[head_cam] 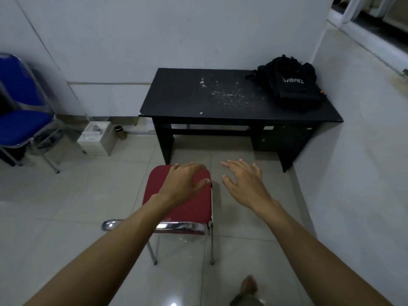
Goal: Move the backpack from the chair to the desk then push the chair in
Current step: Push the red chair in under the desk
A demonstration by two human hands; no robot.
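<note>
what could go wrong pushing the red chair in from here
Only the left hand is on the red chair; the right hand hovers off to its side, so a one-sided push may swing it. The chair also sits left of the desk's knee space and could catch the left leg panel.

Both bare forearms extended forward: left hand palm-down, fingers curled (thumb spread); right hand flat, fingers splayed, gripping nothing.
</note>
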